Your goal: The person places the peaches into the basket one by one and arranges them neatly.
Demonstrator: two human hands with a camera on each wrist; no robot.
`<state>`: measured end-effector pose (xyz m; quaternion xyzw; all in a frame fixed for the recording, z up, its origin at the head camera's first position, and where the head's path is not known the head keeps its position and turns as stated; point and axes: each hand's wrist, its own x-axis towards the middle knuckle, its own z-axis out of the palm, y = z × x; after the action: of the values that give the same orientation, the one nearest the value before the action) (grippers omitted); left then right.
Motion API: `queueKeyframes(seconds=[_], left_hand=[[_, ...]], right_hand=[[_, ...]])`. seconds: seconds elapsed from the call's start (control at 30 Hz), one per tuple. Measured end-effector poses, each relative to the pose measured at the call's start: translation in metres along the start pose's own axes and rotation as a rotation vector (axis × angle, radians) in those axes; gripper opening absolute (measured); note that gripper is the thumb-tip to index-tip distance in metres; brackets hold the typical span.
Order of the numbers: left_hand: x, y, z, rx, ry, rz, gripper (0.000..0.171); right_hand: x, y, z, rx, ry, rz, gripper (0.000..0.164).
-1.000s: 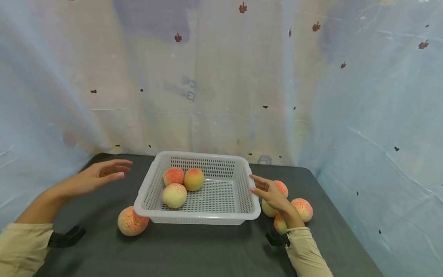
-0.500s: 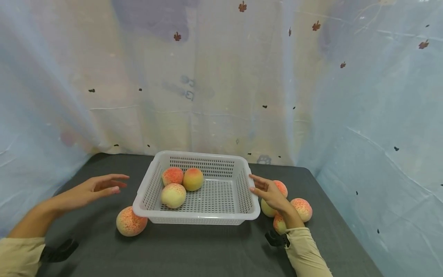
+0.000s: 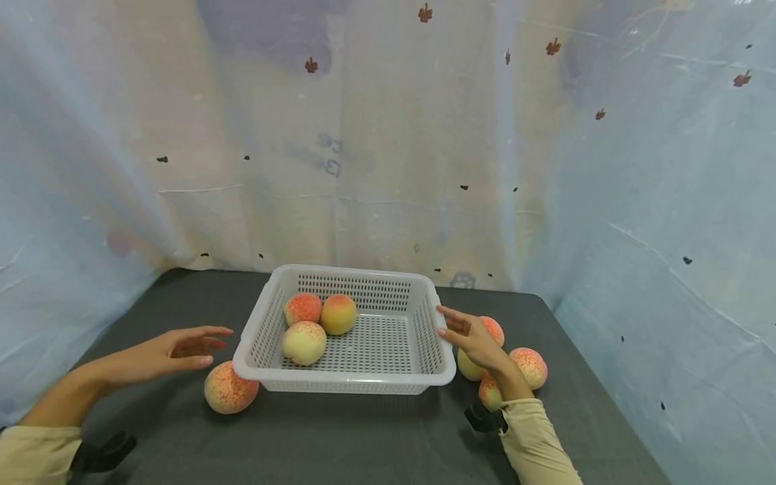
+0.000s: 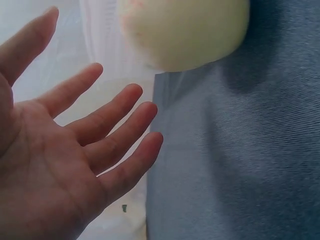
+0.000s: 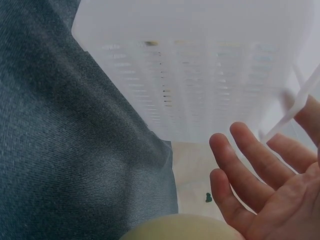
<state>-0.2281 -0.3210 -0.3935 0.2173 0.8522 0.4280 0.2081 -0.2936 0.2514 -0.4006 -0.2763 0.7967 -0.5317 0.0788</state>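
My left hand point(image 3: 164, 353) hovers with fingers loosely extended just left of a red-speckled peach point(image 3: 232, 389). In the left wrist view, the palm point(image 4: 45, 165) faces up to the camera with the fingers spread, and a pale peach point(image 4: 190, 35) sits beyond the fingertips. A white plastic basket point(image 3: 345, 381) stands mid-table, bearing a red peach point(image 3: 303, 308), a yellow one point(image 3: 339, 314) and a pale one point(image 3: 305, 343). At the basket's right rim, my right hand point(image 3: 477, 342) touches with its fingertips and thumb, the fingers relaxed along the outer wall point(image 5: 185, 85).
Several more peaches point(image 3: 530, 368) lie right of the basket, partly hidden behind my right hand and wrist. Dark cloth point(image 3: 364, 438) covers the table. A pale plastic curtain point(image 3: 388, 168) hangs behind and along both sides.
My left hand first drew back slightly to the left, then came lower and toward the peach beside the basket. The right hand stays at the basket rim.
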Motion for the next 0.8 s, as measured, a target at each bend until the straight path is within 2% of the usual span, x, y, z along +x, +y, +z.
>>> queueKeyframes(seconds=[0.3,0.47,0.6,0.8], left_hand=[[0.007,-0.015,0.010,-0.097,-0.142,0.076,0.067],[0.011,-0.014,0.015,-0.130,-0.182,0.051,0.069],[0.012,-0.014,0.019,-0.173,-0.213,0.041,0.063],[0.012,-0.014,0.020,-0.196,-0.221,0.028,0.053]], right_hand=[[0.001,0.001,0.000,0.006,-0.003,0.001,0.062],[0.001,0.000,0.000,0.012,-0.002,0.000,0.062],[0.000,0.001,0.000,0.016,-0.004,0.002,0.062],[-0.001,0.002,0.001,0.015,-0.006,0.005,0.061]])
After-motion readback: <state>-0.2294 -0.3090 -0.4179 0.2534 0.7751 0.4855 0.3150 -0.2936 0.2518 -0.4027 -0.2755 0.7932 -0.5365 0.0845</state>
